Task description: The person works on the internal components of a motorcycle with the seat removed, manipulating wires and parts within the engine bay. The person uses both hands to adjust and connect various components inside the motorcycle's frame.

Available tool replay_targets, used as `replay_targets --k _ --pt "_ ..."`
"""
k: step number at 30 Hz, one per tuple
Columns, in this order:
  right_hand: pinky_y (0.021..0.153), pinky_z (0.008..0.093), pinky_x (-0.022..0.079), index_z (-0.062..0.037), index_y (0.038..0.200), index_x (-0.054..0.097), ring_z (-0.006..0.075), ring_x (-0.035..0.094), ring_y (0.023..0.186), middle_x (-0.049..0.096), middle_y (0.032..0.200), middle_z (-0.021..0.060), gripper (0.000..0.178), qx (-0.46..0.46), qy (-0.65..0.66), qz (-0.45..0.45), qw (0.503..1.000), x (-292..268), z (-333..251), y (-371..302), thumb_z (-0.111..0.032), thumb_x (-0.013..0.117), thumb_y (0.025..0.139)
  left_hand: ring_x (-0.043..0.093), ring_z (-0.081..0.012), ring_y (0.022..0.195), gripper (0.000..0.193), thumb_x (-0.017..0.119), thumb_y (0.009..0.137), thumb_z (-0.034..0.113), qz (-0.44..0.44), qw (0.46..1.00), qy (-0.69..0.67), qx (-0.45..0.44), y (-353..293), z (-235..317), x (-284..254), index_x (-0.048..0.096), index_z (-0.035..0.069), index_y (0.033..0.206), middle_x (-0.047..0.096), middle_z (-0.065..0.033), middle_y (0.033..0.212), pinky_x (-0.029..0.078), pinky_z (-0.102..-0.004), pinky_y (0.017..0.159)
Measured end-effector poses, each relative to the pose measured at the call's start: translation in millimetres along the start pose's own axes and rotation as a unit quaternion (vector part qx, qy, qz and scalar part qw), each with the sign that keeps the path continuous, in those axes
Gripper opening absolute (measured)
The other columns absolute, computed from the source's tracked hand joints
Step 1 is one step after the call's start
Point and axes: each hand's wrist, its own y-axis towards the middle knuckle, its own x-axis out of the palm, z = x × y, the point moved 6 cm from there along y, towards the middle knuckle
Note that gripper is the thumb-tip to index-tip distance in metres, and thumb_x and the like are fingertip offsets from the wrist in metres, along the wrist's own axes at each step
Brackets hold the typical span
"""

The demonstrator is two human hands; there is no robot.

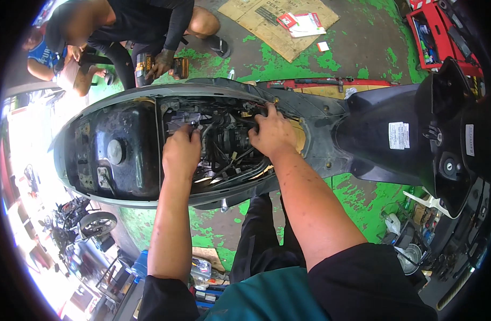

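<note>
A scooter (358,134) lies across the view below me, its seat off and the engine bay (224,144) exposed, with cables, hoses and metal parts inside. Over the bay's left side is my left hand (181,151); its fingers are closed around a small dark part near the throttle-like metal piece, too small to name. My right hand (273,131) reaches into the right side of the bay, its fingers bent down near the rim and a thin wire. What its fingertips grip is hidden. Left of the bay sits the black fuel tank (133,144) with a round cap (115,152).
A crouching person (143,27) is across the scooter, one hand at a yellow-black power drill (143,67); another person sits behind. Cardboard (245,16) with papers lies on the floor. A red tool chest (432,37) stands far right, a motorcycle (77,222) at the left.
</note>
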Motion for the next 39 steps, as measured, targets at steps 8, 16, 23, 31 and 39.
replay_targets --k 8,16,23,31,39 --pt "0.105 0.0459 0.053 -0.0131 0.122 0.076 0.0343 0.063 0.12 0.054 0.141 0.0167 0.04 0.016 0.011 -0.017 1.0 -5 -3 -1 -0.034 0.07 0.088 0.074 -0.0198 0.086 0.025 0.063 0.105 0.02 0.029 0.974 -0.223 0.009 -32 3 -63 0.064 -0.002 0.093 0.077 -0.0139 0.09 0.053 -0.036 0.076" --pt "0.106 0.0444 0.053 -0.0141 0.122 0.076 0.0329 0.062 0.124 0.053 0.145 0.0143 0.04 0.04 0.016 -0.033 0.999 -15 -7 -5 -0.034 0.07 0.088 0.063 -0.0105 0.081 0.023 0.059 0.108 0.017 0.047 0.905 -0.423 0.016 -10 -22 -117 0.065 -0.002 0.097 0.075 -0.0073 0.094 0.051 -0.0264 0.077" --pt "0.107 0.0442 0.053 -0.0145 0.123 0.076 0.0325 0.062 0.125 0.053 0.145 0.0137 0.04 0.037 0.015 -0.024 0.999 -10 -5 -3 -0.035 0.071 0.088 0.066 -0.0134 0.087 0.025 0.058 0.108 0.021 0.055 0.945 -0.295 0.132 30 -8 -138 0.068 -0.003 0.105 0.076 -0.0097 0.097 0.051 -0.0303 0.081" --pt "0.105 0.0448 0.053 -0.0132 0.118 0.076 0.0339 0.064 0.121 0.055 0.144 0.0154 0.038 0.038 0.027 -0.026 0.999 -19 -8 -5 -0.035 0.071 0.088 0.065 -0.0135 0.082 0.026 0.061 0.106 0.021 0.115 0.957 -0.231 0.129 42 -42 -149 0.071 -0.002 0.107 0.074 -0.0097 0.088 0.051 -0.031 0.08" --pt "0.104 0.0455 0.054 -0.0123 0.115 0.077 0.0353 0.064 0.12 0.054 0.145 0.0163 0.036 0.033 0.03 -0.017 0.999 -15 -6 -4 -0.033 0.071 0.087 0.073 -0.0177 0.091 0.024 0.069 0.1 0.022 0.105 0.98 -0.144 0.085 30 -67 -154 0.078 0.0 0.107 0.079 -0.01 0.096 0.054 -0.0316 0.085"
